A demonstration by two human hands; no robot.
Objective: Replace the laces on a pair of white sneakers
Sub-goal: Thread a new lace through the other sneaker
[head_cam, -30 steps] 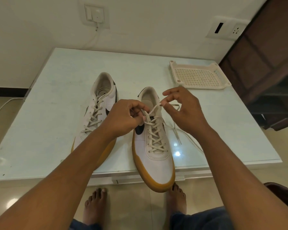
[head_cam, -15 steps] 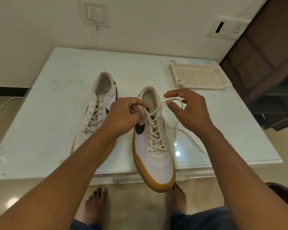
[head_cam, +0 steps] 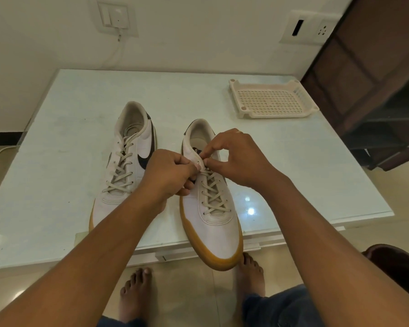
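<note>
Two white sneakers with tan soles stand on a pale glass-topped table, toes toward me. The left sneaker is laced with a cream lace and nobody touches it. The right sneaker has its toe hanging over the table's front edge. Its cream lace crosses up to the top eyelets. My left hand and my right hand meet over the tongue, fingertips pinching the lace ends together there. The loose lace tails are hidden by my hands.
A cream perforated plastic tray sits at the table's far right corner. A dark wooden cabinet stands to the right. Wall switch plates and a white cable are behind the table. My bare feet are on the tiled floor below the front edge.
My right hand, which held a lace end out to the right, has come in to meet the left hand over the tongue. The lace tail lying on the table is gone from sight.
</note>
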